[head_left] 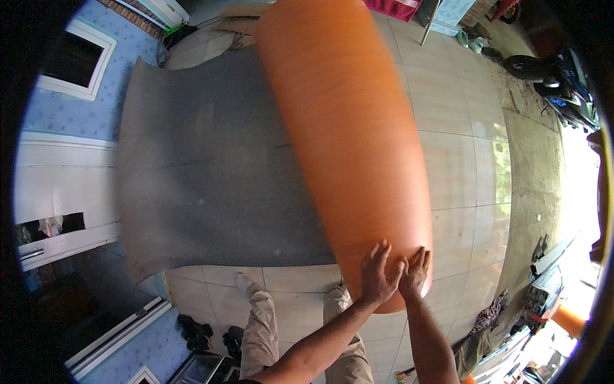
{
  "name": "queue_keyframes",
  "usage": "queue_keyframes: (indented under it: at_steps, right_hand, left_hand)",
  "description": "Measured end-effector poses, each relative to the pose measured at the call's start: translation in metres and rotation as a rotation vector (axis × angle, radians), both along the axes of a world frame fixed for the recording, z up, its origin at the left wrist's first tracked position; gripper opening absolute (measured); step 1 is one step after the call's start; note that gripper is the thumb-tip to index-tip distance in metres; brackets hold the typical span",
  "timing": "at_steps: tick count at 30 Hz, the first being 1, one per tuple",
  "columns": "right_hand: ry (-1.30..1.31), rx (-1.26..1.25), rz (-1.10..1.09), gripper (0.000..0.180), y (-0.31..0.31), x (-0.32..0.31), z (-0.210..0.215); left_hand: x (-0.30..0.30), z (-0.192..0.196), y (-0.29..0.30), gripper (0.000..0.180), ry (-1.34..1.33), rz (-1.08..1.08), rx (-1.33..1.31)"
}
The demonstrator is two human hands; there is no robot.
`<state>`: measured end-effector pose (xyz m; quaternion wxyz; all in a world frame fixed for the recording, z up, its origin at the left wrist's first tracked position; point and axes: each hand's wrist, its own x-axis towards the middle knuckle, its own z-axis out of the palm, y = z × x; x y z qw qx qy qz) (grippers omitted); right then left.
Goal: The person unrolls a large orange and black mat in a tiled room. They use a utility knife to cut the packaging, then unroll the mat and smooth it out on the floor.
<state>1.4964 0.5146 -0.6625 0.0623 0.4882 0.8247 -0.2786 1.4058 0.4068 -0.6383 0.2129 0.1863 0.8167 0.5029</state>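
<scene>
A big roll of orange wood-grain sheet (345,134) lies along the floor, its unrolled grey underside (204,166) spread flat to the left. My left hand (377,275) rests palm-down on the roll's near end, fingers spread. Just to its right, my right hand (416,272) presses flat on the same end. Both forearms reach up from the lower edge. My legs in beige trousers (262,326) stand on the tiles below the sheet.
Beige floor tiles (460,166) stretch to the right of the roll. A blue wall with a white-framed window (77,64) and a white door (57,192) lies left. A motorbike (563,83) is parked at top right, with clutter at lower right. Dark sandals (195,333) sit by my feet.
</scene>
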Motion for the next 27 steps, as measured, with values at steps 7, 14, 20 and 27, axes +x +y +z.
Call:
queue_keyframes:
  at_steps: [7,14,20,27]
  right_hand:
    - [-0.161,-0.128,-0.217,0.073,0.085,0.03,-0.041]
    - [-0.041,0.073,-0.264,0.067,0.113,0.055,-0.027]
    - [-0.023,0.102,-0.134,0.075,0.101,0.037,-0.004]
    - [-0.442,-0.022,0.012,0.115,0.101,0.031,0.01]
  left_hand:
    - [-0.059,-0.063,0.007,0.079,-0.527,0.406,-0.112]
    - [0.013,-0.052,0.064,0.084,-0.289,-0.02,-0.202]
    - [0.032,-0.064,0.075,0.069,-0.723,-0.257,0.072]
    - [0.023,-0.102,0.019,0.079,-0.76,0.251,-0.052]
